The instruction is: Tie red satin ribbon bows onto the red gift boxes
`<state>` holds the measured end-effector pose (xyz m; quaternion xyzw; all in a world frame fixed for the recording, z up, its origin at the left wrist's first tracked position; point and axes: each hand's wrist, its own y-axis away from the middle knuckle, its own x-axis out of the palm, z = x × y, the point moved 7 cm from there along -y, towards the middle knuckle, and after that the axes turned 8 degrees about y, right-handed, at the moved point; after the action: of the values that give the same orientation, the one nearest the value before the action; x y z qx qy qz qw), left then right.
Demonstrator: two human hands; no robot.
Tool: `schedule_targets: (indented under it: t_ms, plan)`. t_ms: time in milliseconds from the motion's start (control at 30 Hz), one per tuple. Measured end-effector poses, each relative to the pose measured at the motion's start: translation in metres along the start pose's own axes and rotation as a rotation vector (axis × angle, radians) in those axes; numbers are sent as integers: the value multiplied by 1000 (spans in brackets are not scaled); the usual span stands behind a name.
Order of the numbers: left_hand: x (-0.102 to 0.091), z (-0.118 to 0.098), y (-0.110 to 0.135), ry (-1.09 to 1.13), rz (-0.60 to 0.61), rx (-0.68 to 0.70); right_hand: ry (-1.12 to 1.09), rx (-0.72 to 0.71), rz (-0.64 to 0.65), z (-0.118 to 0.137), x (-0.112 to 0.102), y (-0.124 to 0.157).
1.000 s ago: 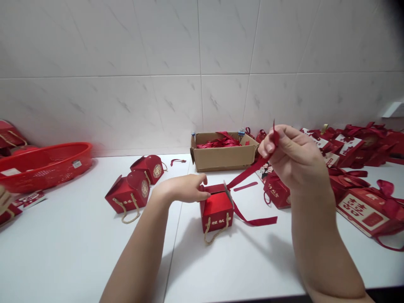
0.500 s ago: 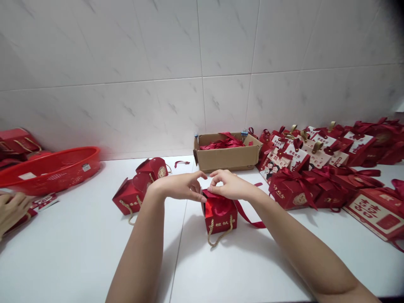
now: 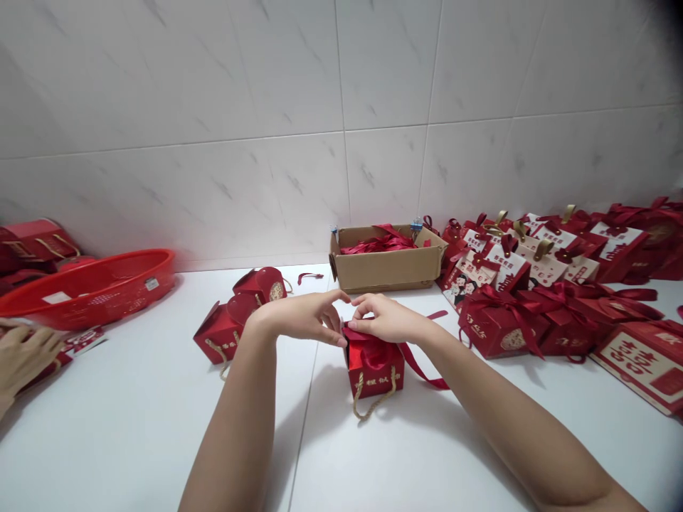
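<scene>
A small red gift box with gold lettering and a twisted rope handle stands upright in front of me. Over its top, my right hand is bent with thumb and forefinger pinched at the dark red ribbon, whose tail trails off to the right. At the box's upper left edge is my left hand, arched, its thumb apart from its fingers and nothing visible in it. The fingertips of both hands nearly meet above the box. Part of the box top is hidden behind the fingers.
Behind the box stands a cardboard tray of red ribbons. Two heart-topped red boxes and a ribbon scrap lie left. Many finished boxes crowd the right. Another person's hand works by a red plastic basket.
My right hand's thumb and forefinger have dipped slightly closer to the box top. The view has shifted a little; the box stands in the same place.
</scene>
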<state>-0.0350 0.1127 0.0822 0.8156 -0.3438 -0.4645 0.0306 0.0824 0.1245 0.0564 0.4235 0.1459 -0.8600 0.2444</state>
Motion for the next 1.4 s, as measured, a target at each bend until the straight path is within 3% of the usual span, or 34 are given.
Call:
schedule_targets:
  t_ms: [267, 533, 1133, 1233, 1333, 1400]
  plan:
    - [-8, 19, 7, 26, -35, -101, 21, -16, 69, 0, 0, 2]
    - [-2, 5, 1, -9, -19, -54, 22, 13, 79, -7, 2, 1]
    - [4, -3, -10, -43, 17, 34, 17, -36, 31, -4, -4, 1]
    - [-7, -9, 0, 29, -80, 94, -9, -30, 3, -12, -21, 6]
    - [-28, -16, 15, 222, -311, 215, 24, 47, -16, -30, -44, 14]
    - [-43, -17, 25, 435, -468, 312, 103, 76, 38, -39, -53, 21]
